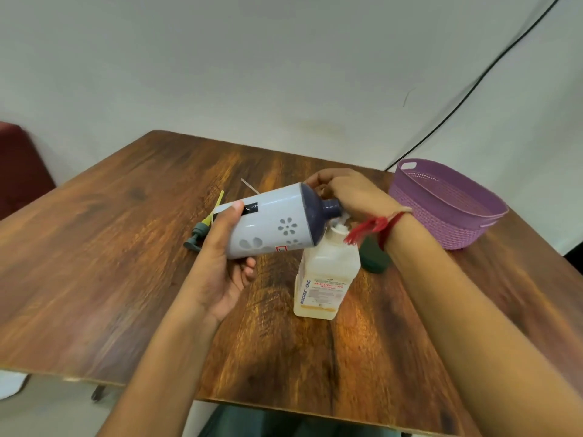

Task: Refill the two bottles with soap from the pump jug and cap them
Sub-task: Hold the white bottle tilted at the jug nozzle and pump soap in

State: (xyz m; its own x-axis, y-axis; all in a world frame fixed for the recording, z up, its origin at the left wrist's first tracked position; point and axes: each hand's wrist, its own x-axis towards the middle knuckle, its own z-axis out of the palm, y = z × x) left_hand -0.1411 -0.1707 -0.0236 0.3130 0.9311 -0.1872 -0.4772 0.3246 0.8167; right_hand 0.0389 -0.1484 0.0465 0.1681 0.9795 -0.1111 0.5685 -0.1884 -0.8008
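Note:
My left hand (220,263) grips a pale lilac bottle (271,222) with flower prints and a dark blue neck, tilted on its side so its open mouth (334,206) meets the white pump head (340,223) of the clear soap jug (325,272). My right hand (344,190) rests on top of that pump head, fingers curled over it. A dark green bottle (373,257) stands behind the jug, partly hidden by my right wrist. A grey-green pump cap with a yellow tube (205,225) lies on the table behind my left hand.
A purple woven basket (448,203) sits at the table's right far corner. The wooden table (126,247) ends near my body; a dark red seat (19,165) stands at far left. A black cable (473,86) runs down the wall.

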